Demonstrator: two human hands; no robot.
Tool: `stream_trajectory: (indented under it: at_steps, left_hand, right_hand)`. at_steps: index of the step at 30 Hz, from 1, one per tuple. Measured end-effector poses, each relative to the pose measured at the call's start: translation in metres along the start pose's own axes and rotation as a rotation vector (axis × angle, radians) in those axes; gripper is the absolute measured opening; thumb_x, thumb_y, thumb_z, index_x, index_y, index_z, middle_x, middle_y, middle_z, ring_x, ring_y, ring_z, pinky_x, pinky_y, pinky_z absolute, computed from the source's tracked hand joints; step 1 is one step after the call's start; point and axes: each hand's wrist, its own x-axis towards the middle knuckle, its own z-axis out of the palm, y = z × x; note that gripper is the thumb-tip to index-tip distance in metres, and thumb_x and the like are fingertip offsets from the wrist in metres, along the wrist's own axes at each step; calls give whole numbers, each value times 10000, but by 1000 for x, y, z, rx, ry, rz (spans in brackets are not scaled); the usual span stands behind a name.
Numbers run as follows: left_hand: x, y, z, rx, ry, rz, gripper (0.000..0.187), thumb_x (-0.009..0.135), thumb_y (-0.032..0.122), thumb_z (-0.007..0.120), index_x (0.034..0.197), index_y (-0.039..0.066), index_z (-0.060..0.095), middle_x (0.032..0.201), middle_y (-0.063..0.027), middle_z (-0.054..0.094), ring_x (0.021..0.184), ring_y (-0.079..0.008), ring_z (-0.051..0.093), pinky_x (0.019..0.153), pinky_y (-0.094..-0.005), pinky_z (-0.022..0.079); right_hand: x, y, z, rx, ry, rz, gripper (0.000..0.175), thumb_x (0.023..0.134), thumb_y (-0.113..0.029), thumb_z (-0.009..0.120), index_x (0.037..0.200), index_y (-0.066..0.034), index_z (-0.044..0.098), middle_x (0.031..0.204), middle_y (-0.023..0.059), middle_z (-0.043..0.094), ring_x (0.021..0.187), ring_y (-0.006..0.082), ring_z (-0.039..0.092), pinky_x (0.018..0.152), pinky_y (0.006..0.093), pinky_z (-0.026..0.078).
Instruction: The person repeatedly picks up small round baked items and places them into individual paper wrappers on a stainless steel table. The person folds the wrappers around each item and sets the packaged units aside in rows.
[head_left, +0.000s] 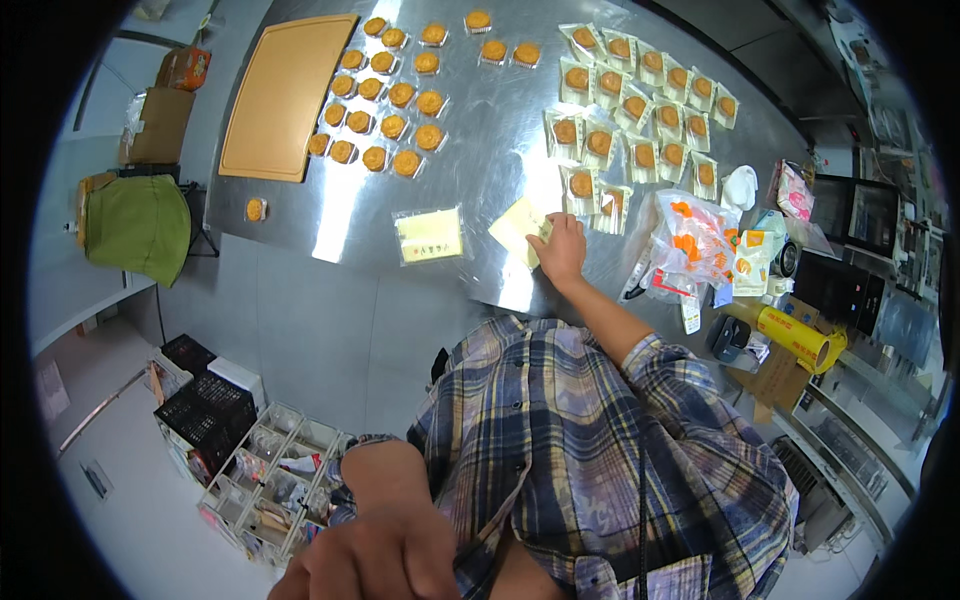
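My right hand (561, 247) rests on the steel table (495, 150), its thumb and fingers at the right edge of some pale yellow packaging bags (517, 227). Just left of it lies a clear-wrapped stack of similar pale yellow bags (430, 235) bearing writing. Close below the camera, my left hand (375, 551) is raised with curled fingers; whether it holds anything is hidden. Rows of unbagged mooncakes (392, 126) in clear plastic trays stand at the far left. To the right, several mooncakes lie in pale bags (643, 156).
A tan cutting board (277, 97) lies at the table's left, with a single mooncake (256, 209) near its corner. A printed plastic bag (694, 240), a white cloth (739, 187) and a yellow roll (795, 335) crowd the right. Black crates (206, 412) and a divided bin (270, 480) stand lower left.
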Motion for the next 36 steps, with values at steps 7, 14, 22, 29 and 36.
stream_trajectory:
  at_steps: [7, 14, 22, 29, 36]
  left_hand:
    - [-8, 19, -3, -75, -90, -102, 144, 906, -4, 676, 949, 113, 604, 936, -43, 661, 961, -194, 701, 766, -275, 498]
    - [-18, 24, -8, -16, -77, -85, 29, 972, 99, 601, 947, 109, 593, 895, -44, 616, 866, -201, 627, 714, -284, 451]
    - [-113, -23, -107, 629, 1143, -479, 290, 998, 232, 542, 746, 136, 437, 600, 54, 364, 489, -53, 275, 469, -255, 190]
    - [-258, -77, -201, 989, 1141, -1038, 151, 967, 224, 609, 900, 89, 620, 657, 71, 473, 529, -28, 386, 467, -218, 292]
    - [-270, -100, -230, 898, 1041, -1167, 179, 954, 223, 631, 1039, 66, 628, 801, 24, 577, 680, -63, 515, 611, -217, 424]
  right_hand:
    - [4, 4, 13, 9, -40, 34, 407, 709, -244, 854, 997, -97, 606, 919, 55, 626, 937, 285, 590, 810, 428, 457]
    - [3, 8, 7, 74, 66, -70, 335, 751, -232, 821, 965, -54, 633, 906, 122, 656, 904, 333, 617, 796, 452, 486]
    - [6, -7, -6, 224, -25, 91, 232, 865, -240, 731, 928, -29, 660, 840, 193, 678, 818, 381, 654, 725, 470, 502]
    - [6, -10, -11, 203, 69, -104, 184, 895, -185, 691, 859, -4, 699, 808, 156, 596, 804, 332, 597, 724, 430, 477]
    - [16, -11, -20, 213, 122, -159, 168, 897, -166, 685, 890, 0, 711, 799, 162, 630, 760, 317, 607, 696, 429, 479]
